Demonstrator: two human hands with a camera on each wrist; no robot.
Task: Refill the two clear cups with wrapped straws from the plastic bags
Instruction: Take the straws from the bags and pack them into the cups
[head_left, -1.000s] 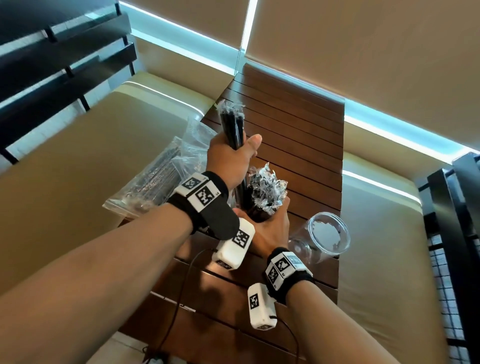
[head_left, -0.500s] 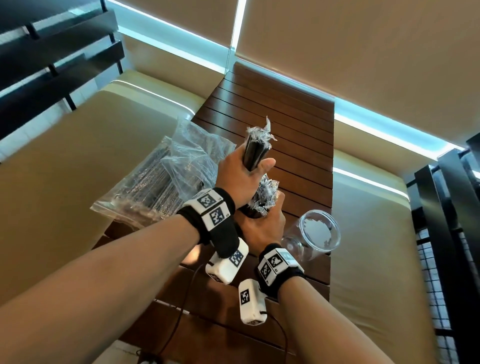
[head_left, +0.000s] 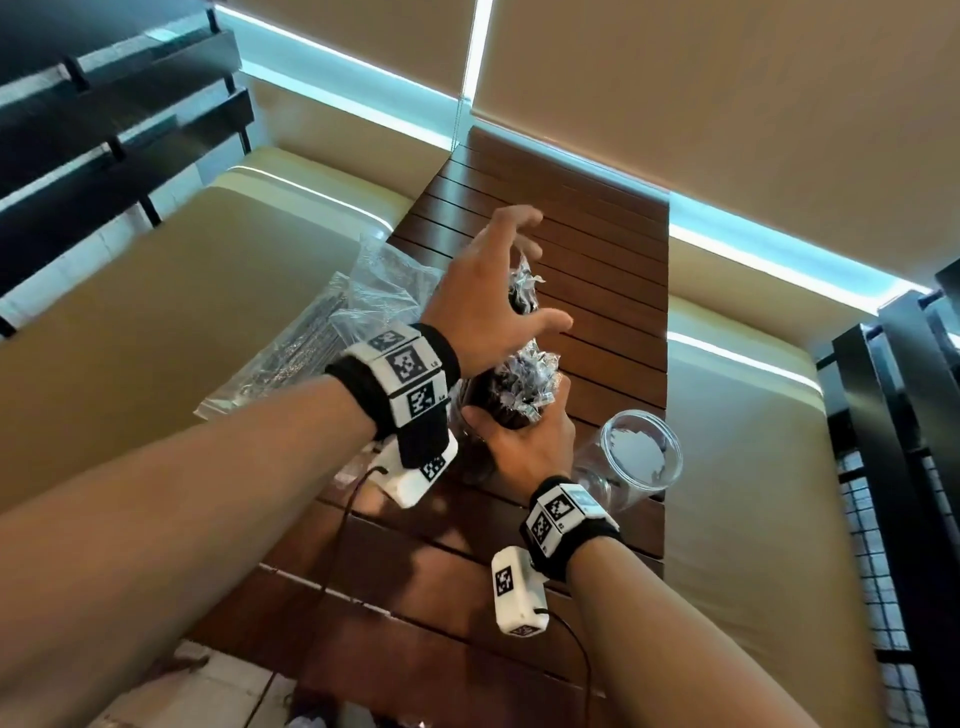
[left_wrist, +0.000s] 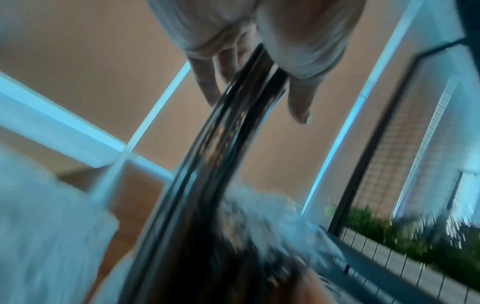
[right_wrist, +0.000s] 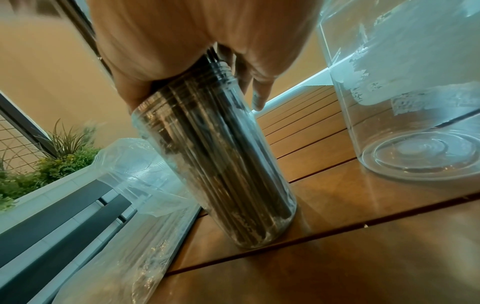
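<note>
My right hand (head_left: 524, 441) grips a clear cup (right_wrist: 221, 164) near its rim; the cup is packed with black wrapped straws (head_left: 527, 382) and leans on the slatted wooden table (head_left: 597, 291). A taller bunch of straws (head_left: 524, 286) sticks up out of it. Over that bunch hovers my left hand (head_left: 540, 275), fingers (left_wrist: 298, 98) spread and straight, with the straws (left_wrist: 233, 123) running past the palm. The second clear cup (head_left: 636, 457) stands empty just right of my right hand, also close in the right wrist view as the empty cup (right_wrist: 402, 123).
A plastic bag (head_left: 322, 353) with more wrapped straws lies on the table's left edge, beside the full cup; the same bag (right_wrist: 135, 185) shows in the right wrist view. Beige cushioned benches (head_left: 156, 338) flank the narrow table. Dark railings stand at both sides.
My left hand has let go of the straw bunch it held and spread its fingers above it; the bunch has sunk into the cup. The right hand still holds the cup.
</note>
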